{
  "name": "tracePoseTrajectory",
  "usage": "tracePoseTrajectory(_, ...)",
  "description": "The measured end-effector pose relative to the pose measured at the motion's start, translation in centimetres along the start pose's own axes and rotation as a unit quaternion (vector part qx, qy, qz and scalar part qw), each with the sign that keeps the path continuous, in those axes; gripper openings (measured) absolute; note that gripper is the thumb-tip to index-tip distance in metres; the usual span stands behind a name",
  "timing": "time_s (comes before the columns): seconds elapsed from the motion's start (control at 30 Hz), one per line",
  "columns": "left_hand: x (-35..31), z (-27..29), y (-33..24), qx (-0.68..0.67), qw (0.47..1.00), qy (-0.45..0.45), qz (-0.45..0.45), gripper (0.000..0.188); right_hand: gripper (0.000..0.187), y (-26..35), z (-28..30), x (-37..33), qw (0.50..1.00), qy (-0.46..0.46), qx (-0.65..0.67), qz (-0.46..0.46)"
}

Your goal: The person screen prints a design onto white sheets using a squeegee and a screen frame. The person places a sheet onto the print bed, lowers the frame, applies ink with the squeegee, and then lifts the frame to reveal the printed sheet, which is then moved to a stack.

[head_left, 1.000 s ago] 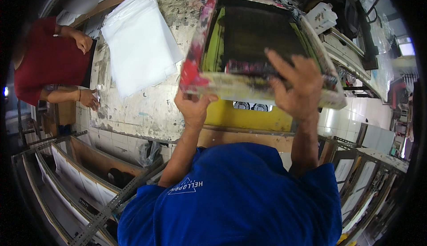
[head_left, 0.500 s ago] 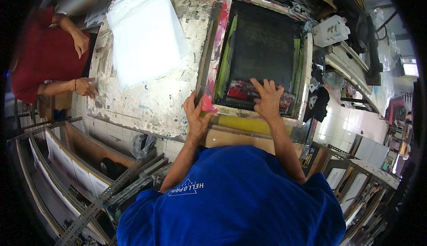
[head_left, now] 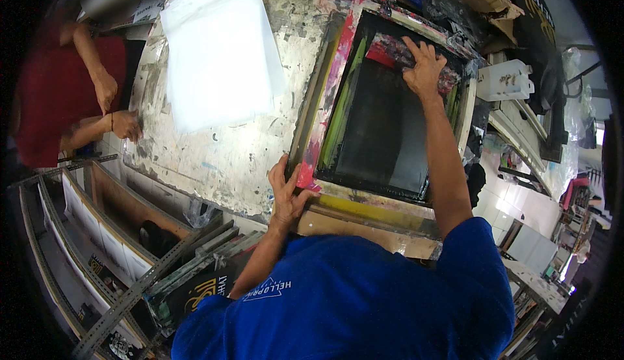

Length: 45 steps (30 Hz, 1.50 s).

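A screen-printing frame (head_left: 314, 123) with pink and red stains lies on the paint-spotted table. Its dark mesh (head_left: 383, 119) carries black ink, with green strips along the sides. Across the far end of the mesh rests a squeegee (head_left: 389, 52), smeared red and black. My right hand (head_left: 425, 72) grips it from above, forearm stretched over the mesh. At the near left corner of the frame, my left hand (head_left: 286, 196) holds the wood, thumb on the near side and fingers along the left edge. The squeegee's blade is hidden.
A stack of white sheets (head_left: 218, 61) lies on the paint-spotted table (head_left: 214, 165), left of the frame. Beyond its left edge stands a person in dark red (head_left: 71, 93), hands near that edge. A white plastic container (head_left: 504, 80) stands to the right. Shelving (head_left: 123, 223) fills the lower left.
My right hand has pushed the squeegee from the near end of the mesh to the far end. My left hand keeps its hold on the corner. The view has shifted slightly.
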<state>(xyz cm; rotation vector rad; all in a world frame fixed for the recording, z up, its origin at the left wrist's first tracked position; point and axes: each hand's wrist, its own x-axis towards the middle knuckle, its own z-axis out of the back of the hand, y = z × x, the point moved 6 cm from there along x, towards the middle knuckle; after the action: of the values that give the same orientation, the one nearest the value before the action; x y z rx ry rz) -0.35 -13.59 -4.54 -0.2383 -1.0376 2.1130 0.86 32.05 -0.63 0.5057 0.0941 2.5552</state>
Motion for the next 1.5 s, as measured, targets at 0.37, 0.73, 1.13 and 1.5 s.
tracePoseTrajectory(0.37,0.0,0.1,-0.1,-0.026,0.999,-0.031,-0.012,0.078,0.063,-3.5,0.1,9.1,0.999,0.028,0.030,0.015)
tracePoseTrajectory(0.73,0.3,0.3,-1.0,-0.047,0.998,-0.031,-0.014,0.076,0.074,-6.4,4.5,5.0,0.924,0.025,0.355,-0.142)
tracePoseTrajectory(1.13,4.3,5.6,-8.8,-0.128,0.968,-0.199,-0.086,0.058,0.075,12.7,23.7,-14.7,0.973,0.131,0.174,-0.075)
tracePoseTrajectory(1.5,19.4,8.2,-16.0,-0.413,0.847,-0.304,-0.142,0.044,0.055,12.7,35.4,-4.0,0.986,-0.142,0.053,0.070)
